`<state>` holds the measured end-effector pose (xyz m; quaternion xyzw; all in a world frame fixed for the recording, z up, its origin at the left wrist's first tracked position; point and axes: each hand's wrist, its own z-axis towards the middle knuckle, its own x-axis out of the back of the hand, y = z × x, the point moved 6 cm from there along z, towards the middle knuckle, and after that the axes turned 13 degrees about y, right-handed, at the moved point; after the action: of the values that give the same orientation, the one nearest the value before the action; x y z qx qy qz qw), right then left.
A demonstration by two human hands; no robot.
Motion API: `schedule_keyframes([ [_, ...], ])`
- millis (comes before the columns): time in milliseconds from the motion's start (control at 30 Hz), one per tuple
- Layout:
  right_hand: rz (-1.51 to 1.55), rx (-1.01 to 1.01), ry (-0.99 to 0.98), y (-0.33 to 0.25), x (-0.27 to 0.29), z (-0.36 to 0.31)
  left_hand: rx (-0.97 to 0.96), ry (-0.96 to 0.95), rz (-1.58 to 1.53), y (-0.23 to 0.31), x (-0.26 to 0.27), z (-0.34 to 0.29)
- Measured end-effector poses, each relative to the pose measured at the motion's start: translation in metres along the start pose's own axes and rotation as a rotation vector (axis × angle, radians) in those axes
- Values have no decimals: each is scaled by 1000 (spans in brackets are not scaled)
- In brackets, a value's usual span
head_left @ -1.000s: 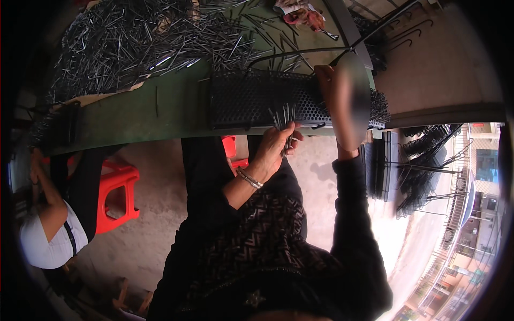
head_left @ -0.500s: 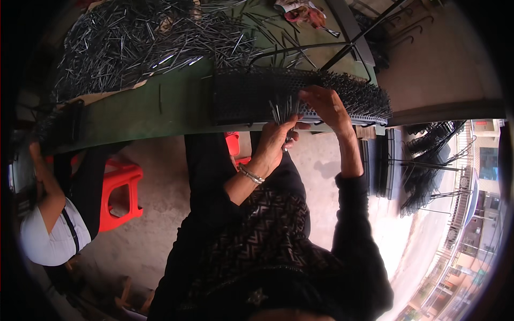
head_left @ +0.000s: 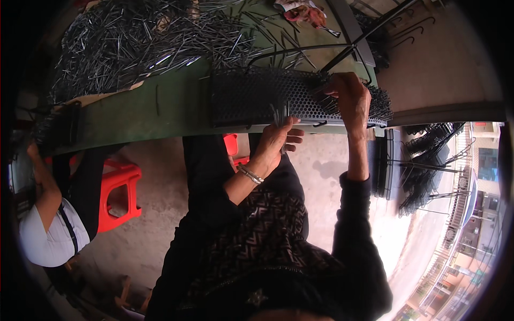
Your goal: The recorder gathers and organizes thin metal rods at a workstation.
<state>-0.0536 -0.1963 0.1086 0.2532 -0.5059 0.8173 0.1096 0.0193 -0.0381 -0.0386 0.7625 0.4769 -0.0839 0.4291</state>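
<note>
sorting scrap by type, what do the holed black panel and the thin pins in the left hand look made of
Black perforated rectangular panel: likely painted or coated sheet metal, matte, with even punched holes. Bundle of thin grey pins in the left hand: probably steel wire, with a dull glint like the loose heap of grey pins.

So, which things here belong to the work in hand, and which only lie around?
In use:
- left hand gripping a small bundle of metal pins
- right hand on the black perforated plate

Lying about:
- heap of loose pins on the green table
- red stool
- stacked black racks
</note>
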Motion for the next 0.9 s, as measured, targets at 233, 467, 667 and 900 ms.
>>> schedule_keyframes([
  [233, -180, 304, 259, 24, -25, 17, 0, -97, -180, -10, -11, 9],
  [467, -255, 282, 157, 13, -36, 15, 20, -41, -110, -6, -7, 9],
  [667, -382, 301, 78, 24, -53, 25, 50, -3, -78, -8, -5, 4],
  [900, -402, 313, -30, 24, -64, 35, -1, -38, -95, -4, -7, 3],
])
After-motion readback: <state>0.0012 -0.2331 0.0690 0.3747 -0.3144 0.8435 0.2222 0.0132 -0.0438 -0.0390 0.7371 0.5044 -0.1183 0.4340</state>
